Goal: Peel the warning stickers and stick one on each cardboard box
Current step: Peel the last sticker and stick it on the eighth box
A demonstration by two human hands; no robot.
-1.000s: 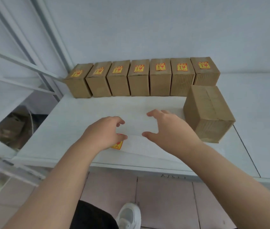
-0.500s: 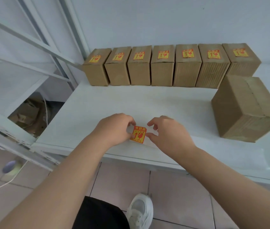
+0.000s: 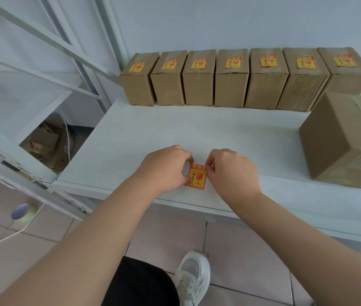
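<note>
A yellow and red warning sticker point(image 3: 196, 176) lies near the front edge of the white table point(image 3: 219, 133). My left hand point(image 3: 164, 168) pinches its left edge. My right hand point(image 3: 230, 171) pinches its top right corner. Both hands meet over the sticker. Several cardboard boxes point(image 3: 231, 78) stand in a row along the back wall, each with a warning sticker on its top. A larger cardboard box point(image 3: 345, 140) with no sticker in view stands at the right, apart from my hands.
A white metal shelf frame point(image 3: 42, 102) stands at the left, with cardboard scraps point(image 3: 44, 142) below it. A white cable point(image 3: 2, 239) runs over the tiled floor. My shoe point(image 3: 193, 277) shows under the table's front edge.
Both hands have closed in on the sticker and now hold it from either side. The view has shifted left and closer to the table.
</note>
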